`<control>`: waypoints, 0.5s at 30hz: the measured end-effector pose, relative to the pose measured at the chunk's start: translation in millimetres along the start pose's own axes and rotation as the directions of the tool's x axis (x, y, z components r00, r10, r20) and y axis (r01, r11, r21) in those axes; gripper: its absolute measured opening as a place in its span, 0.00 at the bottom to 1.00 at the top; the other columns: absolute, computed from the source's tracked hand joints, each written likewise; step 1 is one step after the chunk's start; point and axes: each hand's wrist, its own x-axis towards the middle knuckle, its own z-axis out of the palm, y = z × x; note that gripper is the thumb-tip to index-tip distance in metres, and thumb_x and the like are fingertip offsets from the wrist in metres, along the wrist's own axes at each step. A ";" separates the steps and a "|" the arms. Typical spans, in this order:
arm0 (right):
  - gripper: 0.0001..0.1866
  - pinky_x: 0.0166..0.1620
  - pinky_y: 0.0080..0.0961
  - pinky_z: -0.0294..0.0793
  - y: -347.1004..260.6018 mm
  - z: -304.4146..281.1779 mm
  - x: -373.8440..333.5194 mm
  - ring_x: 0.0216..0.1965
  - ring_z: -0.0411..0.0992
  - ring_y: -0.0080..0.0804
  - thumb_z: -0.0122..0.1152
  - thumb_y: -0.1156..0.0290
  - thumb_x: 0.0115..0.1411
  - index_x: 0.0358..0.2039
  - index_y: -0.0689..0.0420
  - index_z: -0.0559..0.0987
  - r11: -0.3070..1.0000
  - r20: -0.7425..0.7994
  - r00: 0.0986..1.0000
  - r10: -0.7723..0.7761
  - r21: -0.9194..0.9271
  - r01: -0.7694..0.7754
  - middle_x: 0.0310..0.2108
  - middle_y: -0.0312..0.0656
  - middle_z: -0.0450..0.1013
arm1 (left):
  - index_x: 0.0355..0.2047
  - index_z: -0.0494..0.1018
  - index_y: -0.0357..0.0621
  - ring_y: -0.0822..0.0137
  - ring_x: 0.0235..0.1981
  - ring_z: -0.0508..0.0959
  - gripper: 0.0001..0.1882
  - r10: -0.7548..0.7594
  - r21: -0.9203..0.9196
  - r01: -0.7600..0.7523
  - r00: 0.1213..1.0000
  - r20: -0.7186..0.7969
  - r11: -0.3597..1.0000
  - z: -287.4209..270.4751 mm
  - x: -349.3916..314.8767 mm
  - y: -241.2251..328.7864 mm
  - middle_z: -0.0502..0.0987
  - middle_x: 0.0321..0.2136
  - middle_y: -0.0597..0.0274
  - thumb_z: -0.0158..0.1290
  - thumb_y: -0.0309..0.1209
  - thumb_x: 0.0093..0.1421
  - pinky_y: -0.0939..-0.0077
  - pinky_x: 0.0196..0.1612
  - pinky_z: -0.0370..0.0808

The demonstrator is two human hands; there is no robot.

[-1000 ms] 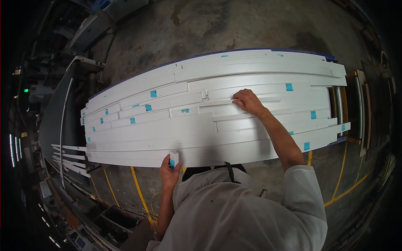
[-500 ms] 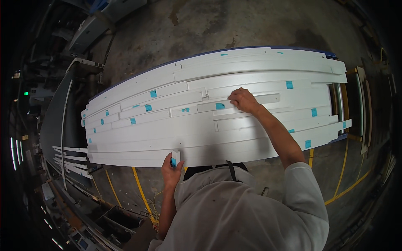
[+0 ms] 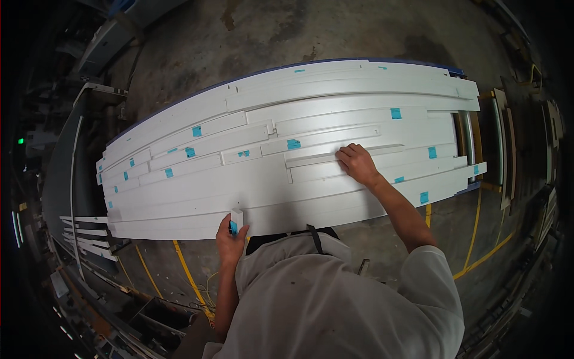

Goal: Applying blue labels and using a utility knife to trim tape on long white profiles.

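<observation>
A long table is covered with white flat boards (image 3: 197, 203) laid side by side, several with small teal tape pieces (image 3: 293, 144). My right hand (image 3: 357, 164) reaches over the middle of them, fingers closed on the near edge of a narrow white strip (image 3: 311, 158). That strip looks tipped up on its edge; the fingertips are partly hidden. By the table's near edge, my left hand (image 3: 230, 239) is wrapped round a small white block (image 3: 237, 216) held upright. Teal tape shows on the block beside my fingers.
At the left end, several thin white strips (image 3: 89, 233) stick out beside a dark panel (image 3: 54, 173). Metal rollers (image 3: 468, 134) show at the table's right end, with brown boards (image 3: 499, 149) standing beyond. Yellow lines (image 3: 188, 269) mark the concrete floor.
My right hand has moved nearer to me, from the taped strip to the narrow strip below it, which has tilted up. My left hand keeps hold of the white block. The whole view has shifted slightly.
</observation>
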 end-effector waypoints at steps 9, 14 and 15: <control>0.14 0.43 0.32 0.69 3.1 -1.3 -8.7 0.37 0.70 0.36 0.69 0.70 0.47 0.36 0.54 0.77 0.996 -0.100 0.994 0.035 0.089 -0.026 0.35 0.38 0.72 | 0.50 0.70 0.36 0.68 0.34 0.76 0.27 0.047 -0.035 -0.046 0.998 0.037 0.998 6.4 9.8 12.7 0.78 0.35 0.57 0.65 0.24 0.50 0.73 0.41 0.74; 0.17 0.44 0.34 0.73 34.6 -29.5 -24.3 0.40 0.71 0.40 0.72 0.68 0.46 0.37 0.52 0.79 0.954 -0.181 0.937 0.298 0.078 -0.289 0.37 0.39 0.74 | 0.50 0.70 0.36 0.71 0.33 0.75 0.26 0.071 -0.011 -0.071 0.997 0.018 0.997 2.9 8.5 1.9 0.78 0.34 0.59 0.64 0.23 0.50 0.76 0.40 0.73; 0.16 0.44 0.35 0.73 39.4 -34.1 -26.7 0.40 0.72 0.40 0.71 0.69 0.46 0.37 0.52 0.79 0.961 -0.187 0.942 0.277 0.056 -0.272 0.37 0.39 0.74 | 0.50 0.70 0.36 0.71 0.33 0.75 0.26 0.076 -0.017 -0.076 0.997 0.029 0.997 3.6 9.1 0.7 0.78 0.34 0.59 0.64 0.23 0.50 0.76 0.40 0.73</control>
